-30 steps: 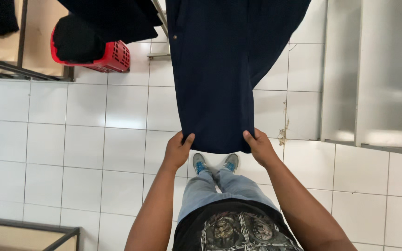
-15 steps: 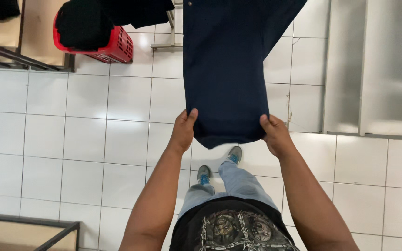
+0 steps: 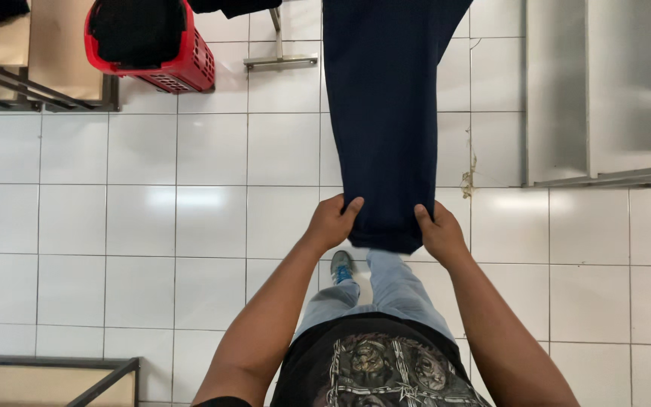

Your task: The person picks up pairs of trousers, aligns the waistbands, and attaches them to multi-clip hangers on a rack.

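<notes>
One dark navy garment, long and narrow, is hanging straight down in front of the person, running from the top edge of the view to its lower hem just above the knees. Both hands are gripping that hem at its two corners. The left hand is pinching the left corner, fingers curled over the front of the cloth and thumb tucked behind. The right hand is clasping the right corner in the same way, fingers clenched on the fabric. The cloth is hanging clear of the white tiled floor, stretched flat between the two hands.

Below the hem, the person's light blue jeans and one grey and blue shoe are showing, with a black printed shirt at the bottom edge.

One red plastic basket is sitting at the top left, holding a black bundle of cloth. Just right of it, a metal stand foot is resting on the tiles. One metal cabinet is occupying the top right corner. One frame of dark metal is crossing the bottom left corner.
</notes>
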